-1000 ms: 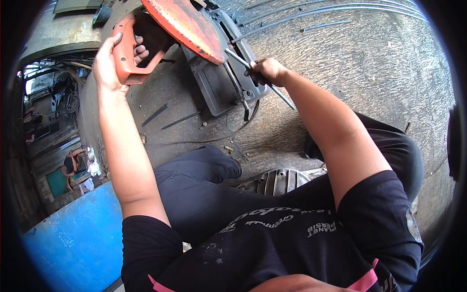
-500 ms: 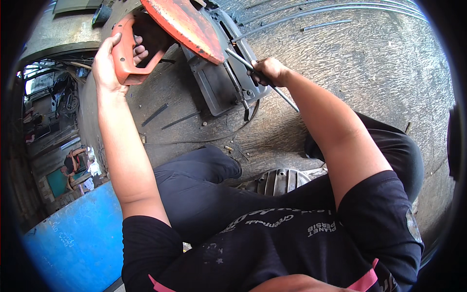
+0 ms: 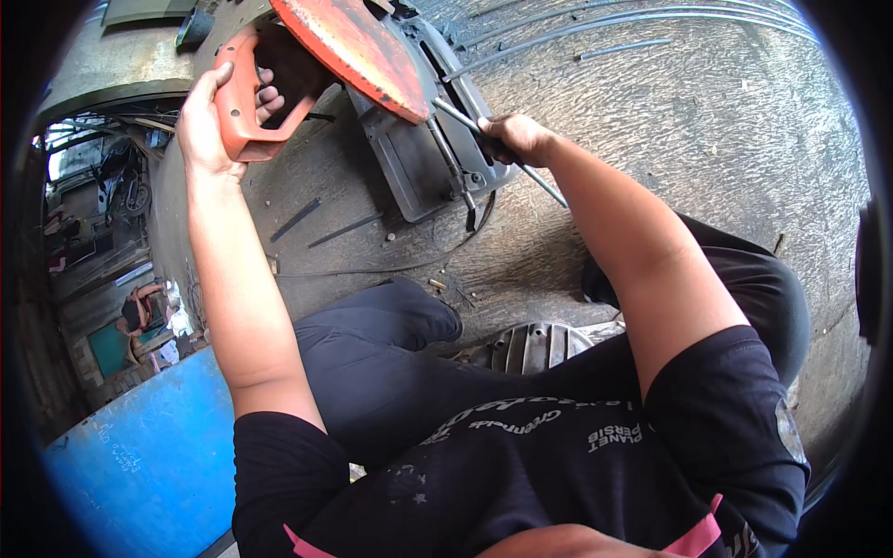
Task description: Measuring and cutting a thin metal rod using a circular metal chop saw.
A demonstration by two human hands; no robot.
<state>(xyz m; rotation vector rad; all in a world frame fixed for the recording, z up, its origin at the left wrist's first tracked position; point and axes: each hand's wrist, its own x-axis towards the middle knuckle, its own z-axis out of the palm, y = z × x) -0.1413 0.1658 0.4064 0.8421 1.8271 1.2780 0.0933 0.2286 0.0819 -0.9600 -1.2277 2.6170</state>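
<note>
My left hand (image 3: 205,126) is wrapped round the orange D-shaped handle (image 3: 244,98) of a cut-off saw. The saw's worn orange blade guard (image 3: 358,60) slants over its grey metal base (image 3: 406,181). With its fingers closed, my right hand (image 3: 521,138) grips a thin metal rod (image 3: 549,184). One end of this rod lies by the lower tip of the guard, over the base; the other points back toward my right knee. The blade itself is hidden under the guard.
Long metal rods (image 3: 633,17) and a short cut piece (image 3: 621,48) lie on the floor beyond. Dark strips (image 3: 296,219) and a cable (image 3: 372,271) are near the base. A ribbed metal casing (image 3: 535,349) sits between my legs; a blue panel (image 3: 149,456) stands left. Another person (image 3: 138,312) is farther off.
The rod and my right hand have shifted very slightly, with the rod's near end a little closer to the saw. My left hand and the saw look unmoved.
</note>
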